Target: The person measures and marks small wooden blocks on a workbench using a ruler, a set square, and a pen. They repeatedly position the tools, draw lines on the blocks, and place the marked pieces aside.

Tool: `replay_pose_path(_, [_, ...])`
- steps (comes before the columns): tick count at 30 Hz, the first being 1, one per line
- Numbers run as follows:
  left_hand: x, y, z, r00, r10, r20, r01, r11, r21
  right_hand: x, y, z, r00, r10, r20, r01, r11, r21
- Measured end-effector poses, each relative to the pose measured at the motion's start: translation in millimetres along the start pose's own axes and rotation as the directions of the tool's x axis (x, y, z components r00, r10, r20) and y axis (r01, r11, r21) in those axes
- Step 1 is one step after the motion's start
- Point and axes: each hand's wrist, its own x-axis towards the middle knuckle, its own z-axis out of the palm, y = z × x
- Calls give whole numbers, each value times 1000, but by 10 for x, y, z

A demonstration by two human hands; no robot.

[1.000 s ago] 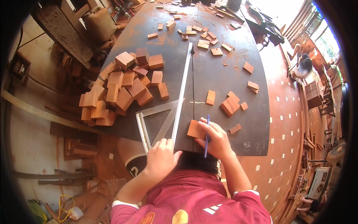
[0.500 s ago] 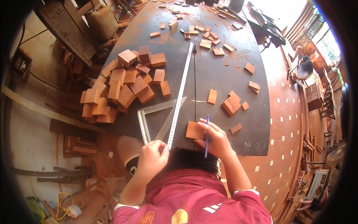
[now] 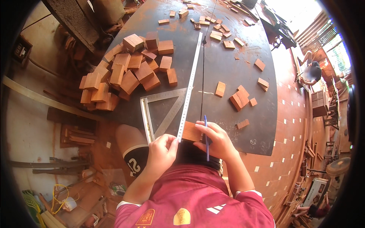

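Ruler [image 3: 192, 79], long, pale and finely graduated, slants across a dark tabletop [image 3: 228, 72], its near end at the table's edge in front of a seated person seen from above. The person's left hand [image 3: 162, 150] pinches that near end between thumb and fingers. Just to the right, the right hand [image 3: 216, 142] grips a reddish-brown wooden block [image 3: 191, 131], its thumb on the near side and its fingers over the far side, with a blue pen [image 3: 206, 142] held upright in view among the fingers. The block sits at the table's near edge, its left end right beside the ruler; whether the two touch is hard to tell. Left of the ruler lies a triangular metal square [image 3: 163, 94], one corner reaching the ruler. Beyond it, on the left, wooden blocks are heaped in a large pile [image 3: 143, 72]. To the right, a stepped cluster of blocks [image 3: 239, 99] lies among a few single pieces, and small offcuts [image 3: 216, 35] are scattered toward the far end amid sawdust. Past the table's right side is a reddish tiled floor [image 3: 292, 140], with another person [image 3: 312, 72] in the distance.
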Motion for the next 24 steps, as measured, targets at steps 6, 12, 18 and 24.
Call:
replay_pose_path(6, [34,-120,66,1000,19,-9,-19,1000,-1,-8,-14,-19,999,-28,-20,28,999,-33])
replay_pose_path(12, [24,-93,66,999,29,-32,-28,999,18,-12,-93,-31,984,32,-177,-4,988,154])
replay_pose_path(18, [34,-84,60,1000,-16,-16,15,999,-39,126,-145,-57,995,42,-89,-27,986,165])
replay_pose_path(24, [-34,-95,34,999,-3,-32,1,999,-48,119,-223,-56,995,49,83,-47,999,-24])
